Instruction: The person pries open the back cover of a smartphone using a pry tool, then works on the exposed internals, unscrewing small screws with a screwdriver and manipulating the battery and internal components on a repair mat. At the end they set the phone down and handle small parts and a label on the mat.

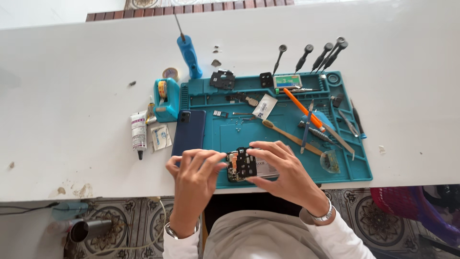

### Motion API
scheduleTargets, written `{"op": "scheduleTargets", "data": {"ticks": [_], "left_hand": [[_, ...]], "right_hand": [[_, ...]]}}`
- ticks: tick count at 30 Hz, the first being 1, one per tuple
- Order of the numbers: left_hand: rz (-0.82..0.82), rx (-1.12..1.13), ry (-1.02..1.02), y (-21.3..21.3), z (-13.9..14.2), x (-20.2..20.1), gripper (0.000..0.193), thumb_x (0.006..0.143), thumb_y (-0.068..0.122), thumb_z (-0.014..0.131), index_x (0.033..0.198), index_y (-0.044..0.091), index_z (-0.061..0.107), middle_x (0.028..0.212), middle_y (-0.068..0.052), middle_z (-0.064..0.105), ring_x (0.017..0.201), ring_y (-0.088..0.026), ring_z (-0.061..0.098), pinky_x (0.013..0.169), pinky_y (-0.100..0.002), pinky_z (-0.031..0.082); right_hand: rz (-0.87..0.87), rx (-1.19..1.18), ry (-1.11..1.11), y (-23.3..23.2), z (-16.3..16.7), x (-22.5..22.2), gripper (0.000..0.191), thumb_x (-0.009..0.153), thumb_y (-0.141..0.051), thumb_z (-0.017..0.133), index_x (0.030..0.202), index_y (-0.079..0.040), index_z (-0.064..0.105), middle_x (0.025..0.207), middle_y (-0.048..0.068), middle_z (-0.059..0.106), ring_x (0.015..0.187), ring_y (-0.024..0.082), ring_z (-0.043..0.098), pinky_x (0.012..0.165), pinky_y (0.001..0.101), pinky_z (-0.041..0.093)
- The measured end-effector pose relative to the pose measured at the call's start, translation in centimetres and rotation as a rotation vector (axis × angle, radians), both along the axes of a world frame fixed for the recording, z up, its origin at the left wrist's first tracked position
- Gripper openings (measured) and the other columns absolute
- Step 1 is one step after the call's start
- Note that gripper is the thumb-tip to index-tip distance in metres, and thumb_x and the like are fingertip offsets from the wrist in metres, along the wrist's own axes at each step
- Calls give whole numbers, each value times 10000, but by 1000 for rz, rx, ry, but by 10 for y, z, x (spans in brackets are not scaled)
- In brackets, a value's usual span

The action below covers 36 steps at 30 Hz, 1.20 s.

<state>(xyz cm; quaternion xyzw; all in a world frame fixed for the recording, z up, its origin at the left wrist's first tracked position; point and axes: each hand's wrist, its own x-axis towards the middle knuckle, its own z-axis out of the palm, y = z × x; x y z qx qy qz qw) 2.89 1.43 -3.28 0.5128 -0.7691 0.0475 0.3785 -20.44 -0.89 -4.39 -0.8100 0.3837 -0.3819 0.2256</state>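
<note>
An opened phone (247,165) with its black inner board showing lies at the near edge of the teal work mat (357,165). My left hand (194,180) pinches the phone's left end with its fingertips. My right hand (285,172) grips the phone's right side, thumb below and fingers curled over the top. A dark blue phone back cover (189,132) lies just left of the mat, beside my left hand.
On the mat lie an orange-handled tool (302,108), a toothbrush (292,136), tweezers (335,134), small black parts (222,79) and a white packet (264,106). A blue screwdriver (188,53), several black screwdrivers (316,55), a tape dispenser (166,98) and a glue tube (138,132) sit on the white table.
</note>
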Motion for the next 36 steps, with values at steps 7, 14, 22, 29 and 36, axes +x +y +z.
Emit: {"op": "scheduleTargets", "data": {"ticks": [7,14,22,29,36], "left_hand": [[-80,-36,159,1,-17,10,75,938,220,715,966,151,725,932,40,715,924,-169,629,891,-388,325],[-190,-54,289,3,-22,18,462,1035,492,499,840,146,733,841,26,706,812,-186,599,856,-384,348],[-227,36,244,-1,-15,15,515,970,601,529,961,135,750,977,14,724,901,-206,612,891,-378,386],[-193,163,43,-2,-5,10,513,804,538,776,1115,130,778,1221,-7,741,1132,-235,605,968,-402,404],[-182,205,-44,-4,-7,7,379,892,385,748,1139,98,766,1245,3,735,1175,-243,583,980,-415,409]], "right_hand": [[-40,47,168,3,1,9,616,722,-338,887,1286,-191,688,1375,-23,663,1199,234,544,1016,388,350],[-59,50,222,3,1,16,514,709,-412,875,1175,-222,766,1321,-30,701,1201,226,528,997,398,305],[-75,-7,223,5,-1,18,438,721,-439,864,1107,-241,804,1303,-25,707,1211,234,526,996,414,289],[-73,-29,243,5,-5,17,434,712,-416,853,1112,-254,804,1343,-25,680,1218,237,528,998,420,290],[-50,-29,274,5,-4,16,409,751,-390,823,1134,-247,802,1372,-27,659,1212,259,513,971,416,292]]}}
